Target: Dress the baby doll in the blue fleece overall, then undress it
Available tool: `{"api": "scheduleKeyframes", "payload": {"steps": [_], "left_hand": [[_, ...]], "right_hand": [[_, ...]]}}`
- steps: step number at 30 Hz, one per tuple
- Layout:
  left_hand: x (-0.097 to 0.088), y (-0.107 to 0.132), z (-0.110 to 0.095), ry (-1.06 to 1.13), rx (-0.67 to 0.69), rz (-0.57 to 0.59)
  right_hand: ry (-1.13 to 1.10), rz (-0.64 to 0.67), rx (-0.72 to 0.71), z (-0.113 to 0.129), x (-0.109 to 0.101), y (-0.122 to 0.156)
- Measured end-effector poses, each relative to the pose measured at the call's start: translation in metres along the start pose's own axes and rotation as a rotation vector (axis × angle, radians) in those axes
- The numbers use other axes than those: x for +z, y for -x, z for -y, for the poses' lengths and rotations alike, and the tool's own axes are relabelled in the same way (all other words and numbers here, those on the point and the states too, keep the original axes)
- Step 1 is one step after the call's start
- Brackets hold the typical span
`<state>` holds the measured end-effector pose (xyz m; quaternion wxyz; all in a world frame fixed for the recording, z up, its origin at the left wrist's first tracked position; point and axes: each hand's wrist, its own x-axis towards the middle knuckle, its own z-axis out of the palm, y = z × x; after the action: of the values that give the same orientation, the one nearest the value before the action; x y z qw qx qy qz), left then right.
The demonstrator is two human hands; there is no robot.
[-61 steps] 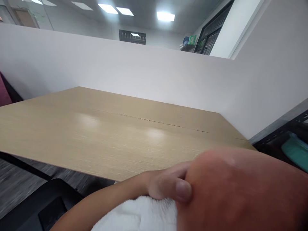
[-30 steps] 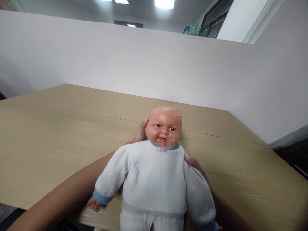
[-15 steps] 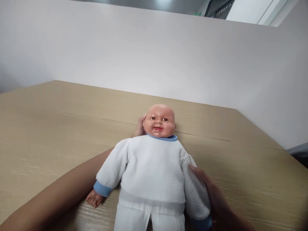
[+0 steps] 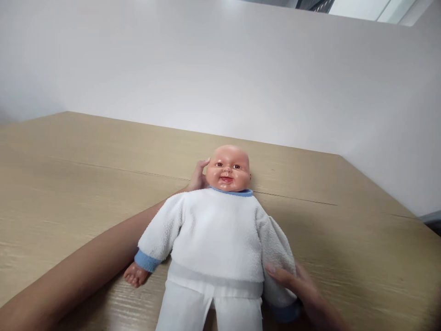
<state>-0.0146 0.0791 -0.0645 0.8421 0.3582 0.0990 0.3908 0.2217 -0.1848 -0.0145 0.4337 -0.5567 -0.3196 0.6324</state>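
Note:
A baby doll point(image 4: 217, 234) in a fuzzy white top with blue collar and cuffs and white trousers lies face up, its head toward the far side. Behind the left side of its head is my left hand point(image 4: 199, 176), cupped around it, with most of the fingers hidden. My left forearm passes under the doll's sleeve on that side. On the right, my right hand point(image 4: 292, 282) grips the other white sleeve near the blue cuff, thumb on top and the remaining fingers out of sight beneath.
A light wood table point(image 4: 113, 142) with a thin seam across it lies under the doll. Beyond its far edge rises a pale wall point(image 4: 193, 69). A dark object point(image 4: 432, 223) shows past the right edge.
My right hand has slid down the doll's sleeve from the upper arm toward the cuff. My left hand stays at the head. The camera view has shifted slightly.

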Motion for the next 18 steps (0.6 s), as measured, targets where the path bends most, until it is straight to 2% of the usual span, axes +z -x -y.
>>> {"api": "scheduleKeyframes", "payload": {"steps": [5,9,18], "left_hand": [[-0.004,-0.009,-0.011,-0.024,0.038,-0.047],[-0.007,-0.023,-0.014,-0.045,0.018,-0.015],[-0.036,-0.062,-0.032,-0.078,0.018,-0.103]], "right_hand": [[0.122,-0.115,-0.019,-0.007,-0.010,-0.008],[0.275,-0.198,-0.067,-0.012,-0.008,-0.010],[0.542,-0.294,-0.224,-0.032,-0.019,-0.030]]}}
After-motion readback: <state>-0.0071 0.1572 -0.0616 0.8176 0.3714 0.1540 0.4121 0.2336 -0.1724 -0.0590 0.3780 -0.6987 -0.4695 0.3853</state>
